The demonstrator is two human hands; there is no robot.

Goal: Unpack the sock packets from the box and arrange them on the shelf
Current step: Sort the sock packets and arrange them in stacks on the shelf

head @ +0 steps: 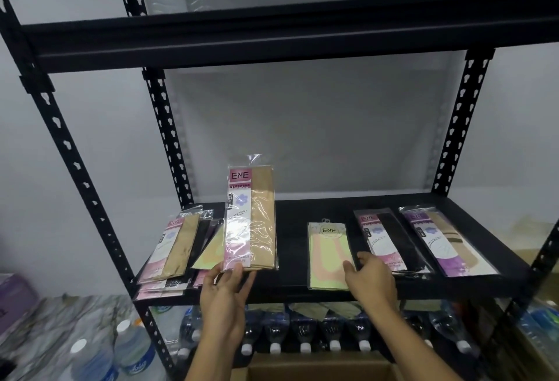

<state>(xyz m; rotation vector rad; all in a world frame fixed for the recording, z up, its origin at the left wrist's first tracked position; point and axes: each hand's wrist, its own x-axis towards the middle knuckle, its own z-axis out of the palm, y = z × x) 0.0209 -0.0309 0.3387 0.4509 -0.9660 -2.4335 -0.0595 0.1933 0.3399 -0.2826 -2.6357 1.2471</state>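
My left hand point(225, 290) grips the bottom edge of a pink-labelled packet with beige stockings point(251, 217), held upright above the black shelf point(290, 247). My right hand point(373, 279) rests with spread fingers on the lower right edge of a yellow-green packet point(328, 256) lying flat mid-shelf. To its right lie a pink packet with black socks point(390, 241) and a purple packet point(444, 241). A loose pile of packets point(178, 247) sits at the shelf's left end. The open cardboard box point(317, 370) is below, at the bottom edge of the view.
Black slotted uprights point(168, 138) frame the rack, and another shelf beam point(272, 36) runs overhead. Several water bottles point(305, 335) lie on the shelf below. More bottles point(130, 350) stand on a marbled surface at lower left. A grey wall is behind.
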